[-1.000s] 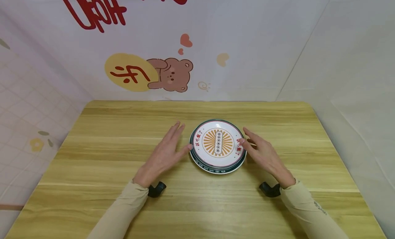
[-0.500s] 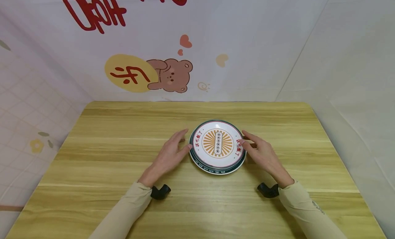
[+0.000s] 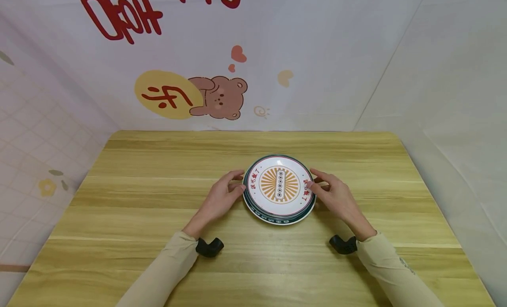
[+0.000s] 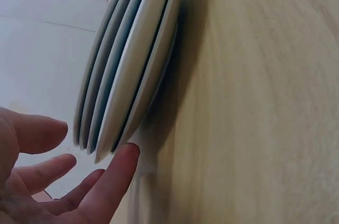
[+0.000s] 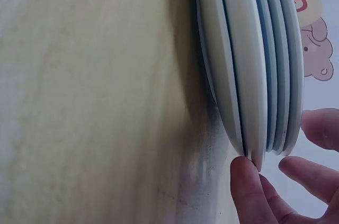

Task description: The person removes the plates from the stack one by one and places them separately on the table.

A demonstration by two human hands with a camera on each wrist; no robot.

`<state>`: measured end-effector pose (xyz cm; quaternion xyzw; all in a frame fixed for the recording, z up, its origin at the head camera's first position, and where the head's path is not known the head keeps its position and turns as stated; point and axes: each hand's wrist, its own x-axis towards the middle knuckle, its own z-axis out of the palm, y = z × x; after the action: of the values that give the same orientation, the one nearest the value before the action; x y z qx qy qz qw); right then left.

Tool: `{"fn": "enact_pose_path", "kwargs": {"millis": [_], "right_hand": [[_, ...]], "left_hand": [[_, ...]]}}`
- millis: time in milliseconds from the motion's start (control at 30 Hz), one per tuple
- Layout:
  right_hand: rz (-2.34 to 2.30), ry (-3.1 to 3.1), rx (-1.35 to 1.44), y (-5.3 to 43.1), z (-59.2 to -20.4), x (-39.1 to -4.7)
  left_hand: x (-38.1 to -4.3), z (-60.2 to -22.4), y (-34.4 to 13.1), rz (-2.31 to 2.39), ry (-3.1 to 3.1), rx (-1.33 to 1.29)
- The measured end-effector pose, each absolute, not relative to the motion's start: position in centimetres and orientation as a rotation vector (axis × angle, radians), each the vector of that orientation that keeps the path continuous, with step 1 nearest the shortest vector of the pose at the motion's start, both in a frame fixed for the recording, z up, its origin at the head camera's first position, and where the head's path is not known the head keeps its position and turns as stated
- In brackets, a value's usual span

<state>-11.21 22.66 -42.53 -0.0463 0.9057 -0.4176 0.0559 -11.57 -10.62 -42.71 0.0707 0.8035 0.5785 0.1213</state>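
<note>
The left hand has moved inward, so the plate stack is flanked — right hand opposite, both grips wide, apparently not yet holding.

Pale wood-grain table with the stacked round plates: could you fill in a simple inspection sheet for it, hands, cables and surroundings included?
Surface: flat, pale yellow-brown wood-grain table.
Job's things: stack of round, glossy, green-and-white plates; orange sunburst printed on the top one.
Clutter: nothing seen.
Hands: bare left hand at the stack's left edge, thumb slightly apart from it; bare right hand opposite, thumb over the top rim, firm grip unclear.
Cables: nothing seen.
Surroundings: whitish backdrop with a brown cartoon bear.
</note>
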Motion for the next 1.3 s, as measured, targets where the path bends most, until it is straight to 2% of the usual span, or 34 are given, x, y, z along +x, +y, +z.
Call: {"fn": "enact_pose_path", "kwargs": {"millis": [767,1300], "right_hand": [[-1.288,2.743,-0.134,22.6,-43.1,-11.4],[-1.313,2.769,-0.107,22.8,-42.5,-11.2]], "left_hand": [[-11.1,-43.8,-10.0,1.836,2.196,0.081],[-11.0,-43.8,-9.7,1.876,2.198,0.087]]}}
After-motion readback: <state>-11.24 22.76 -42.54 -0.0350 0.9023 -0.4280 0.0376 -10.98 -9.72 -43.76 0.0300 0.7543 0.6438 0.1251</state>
